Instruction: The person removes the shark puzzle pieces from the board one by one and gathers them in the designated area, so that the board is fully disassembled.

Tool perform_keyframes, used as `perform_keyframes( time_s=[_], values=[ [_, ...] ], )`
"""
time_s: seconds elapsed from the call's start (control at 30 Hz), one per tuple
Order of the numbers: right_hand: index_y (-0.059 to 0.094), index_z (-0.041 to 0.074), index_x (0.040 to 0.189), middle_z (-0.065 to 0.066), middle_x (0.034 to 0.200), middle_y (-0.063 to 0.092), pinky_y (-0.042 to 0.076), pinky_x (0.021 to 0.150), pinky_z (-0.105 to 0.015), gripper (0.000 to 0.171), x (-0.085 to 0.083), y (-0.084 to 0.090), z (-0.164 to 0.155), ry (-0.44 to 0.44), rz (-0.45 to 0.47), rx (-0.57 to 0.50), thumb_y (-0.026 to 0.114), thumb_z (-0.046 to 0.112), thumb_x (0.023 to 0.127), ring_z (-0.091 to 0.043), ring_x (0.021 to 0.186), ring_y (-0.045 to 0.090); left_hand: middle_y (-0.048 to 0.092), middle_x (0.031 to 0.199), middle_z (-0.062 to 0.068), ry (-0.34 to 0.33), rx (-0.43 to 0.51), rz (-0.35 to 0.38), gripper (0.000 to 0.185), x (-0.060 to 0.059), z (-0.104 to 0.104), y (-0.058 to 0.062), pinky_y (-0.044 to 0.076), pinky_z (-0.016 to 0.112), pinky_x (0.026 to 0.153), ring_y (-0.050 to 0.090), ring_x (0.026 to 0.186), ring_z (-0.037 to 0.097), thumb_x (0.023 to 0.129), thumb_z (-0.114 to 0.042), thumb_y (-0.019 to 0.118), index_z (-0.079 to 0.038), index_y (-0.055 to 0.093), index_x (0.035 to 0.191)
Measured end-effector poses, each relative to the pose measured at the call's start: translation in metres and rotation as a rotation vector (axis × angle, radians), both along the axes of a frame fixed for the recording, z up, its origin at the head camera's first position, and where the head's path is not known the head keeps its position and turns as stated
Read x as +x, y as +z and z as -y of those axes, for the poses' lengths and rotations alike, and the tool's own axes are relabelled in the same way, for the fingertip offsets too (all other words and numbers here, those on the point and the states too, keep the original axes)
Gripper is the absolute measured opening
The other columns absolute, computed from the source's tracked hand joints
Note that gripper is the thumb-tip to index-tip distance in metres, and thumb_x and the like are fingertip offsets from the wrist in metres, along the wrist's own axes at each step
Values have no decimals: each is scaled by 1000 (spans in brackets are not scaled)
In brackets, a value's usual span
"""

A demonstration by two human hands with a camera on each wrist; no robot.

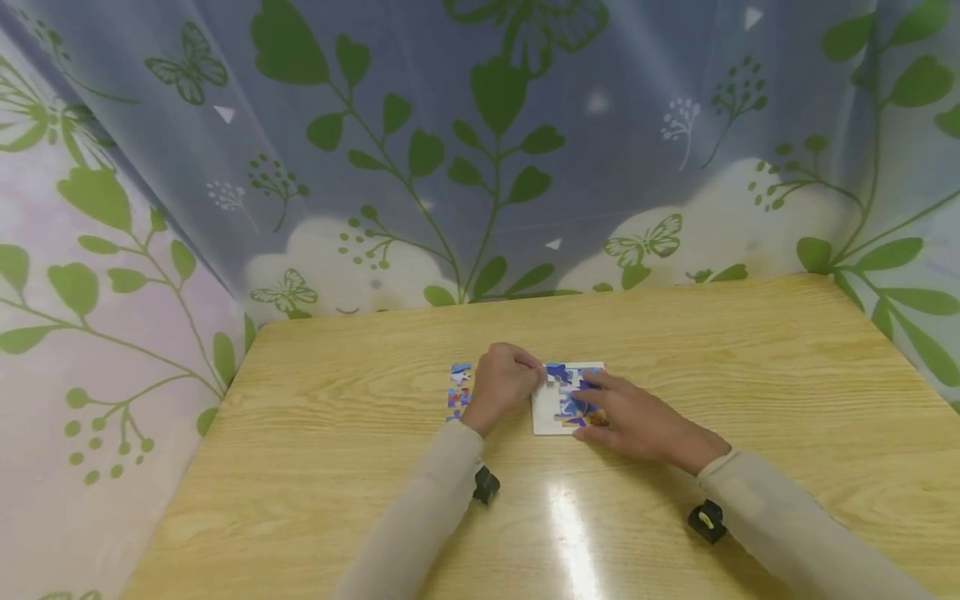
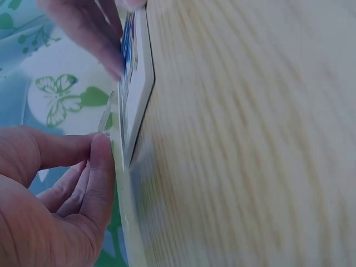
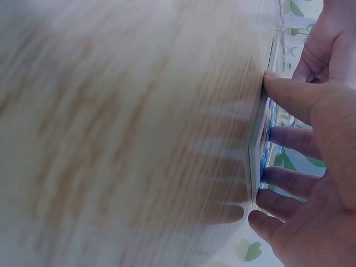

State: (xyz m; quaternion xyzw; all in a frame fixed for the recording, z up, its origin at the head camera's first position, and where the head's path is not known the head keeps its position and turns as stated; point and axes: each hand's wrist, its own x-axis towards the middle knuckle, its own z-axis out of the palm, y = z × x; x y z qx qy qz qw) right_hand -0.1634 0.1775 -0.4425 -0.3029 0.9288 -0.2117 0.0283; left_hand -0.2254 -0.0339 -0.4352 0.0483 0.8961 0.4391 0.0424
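Note:
A partly filled jigsaw puzzle in a white tray [image 1: 546, 421] lies on the table, its blue and orange pieces [image 1: 576, 407] filling the right side and top. My left hand [image 1: 504, 383] pinches a thin puzzle piece [image 2: 104, 115] between thumb and forefinger, held over the tray's upper left. In the left wrist view the piece appears edge-on, so its picture is hidden. My right hand [image 1: 637, 419] lies spread over the tray's right side. Its thumb touches the near edge and its fingertips [image 3: 273, 135] rest on the laid pieces.
Several loose puzzle pieces [image 1: 459, 396] lie left of the tray, partly behind my left hand. The wooden table [image 1: 337, 467] runs back to a curtain [image 1: 405, 208] with leaf and butterfly prints. A small black device [image 1: 486, 485] is strapped under my left wrist, another [image 1: 707, 522] under my right.

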Motion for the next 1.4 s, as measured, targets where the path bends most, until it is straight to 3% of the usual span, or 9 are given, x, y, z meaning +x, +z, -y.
perform_keyframes(
  time_s=[0.27,0.43,0.8,1.13,1.4],
  values=[
    [61,-5,133,-34,145,46,40,105,-63,52,0,0,-1,-2,-3,-2,71,29,96,-52,135,43,75,75,4,4,78,58,12,-2,22,2,54,27,58,70,65,19,83,0,68,-5,79,83],
    [60,-5,134,-34,146,44,38,106,-64,52,0,-1,-1,-4,13,-7,70,30,97,-53,135,41,74,74,4,34,75,65,13,-3,41,1,56,29,64,70,67,21,84,1,67,-4,78,82],
    [60,-5,135,-34,146,45,40,105,-64,53,1,-2,-1,-2,7,-6,70,30,97,-53,135,42,72,70,4,61,13,55,12,-5,75,1,47,27,49,65,59,22,85,-1,67,-8,77,83],
    [59,-5,136,-34,148,43,38,106,-65,53,1,0,-1,-5,28,-5,69,30,98,-53,137,39,72,68,5,80,-57,53,6,-6,83,5,51,27,52,69,61,19,89,-6,75,-5,76,84],
    [62,-5,132,-34,145,47,40,106,-63,50,1,0,0,-1,-9,-4,72,28,96,-52,135,43,71,65,3,50,-140,-11,6,-7,82,4,53,30,55,68,58,18,89,-8,78,-5,78,83]
  ],
)
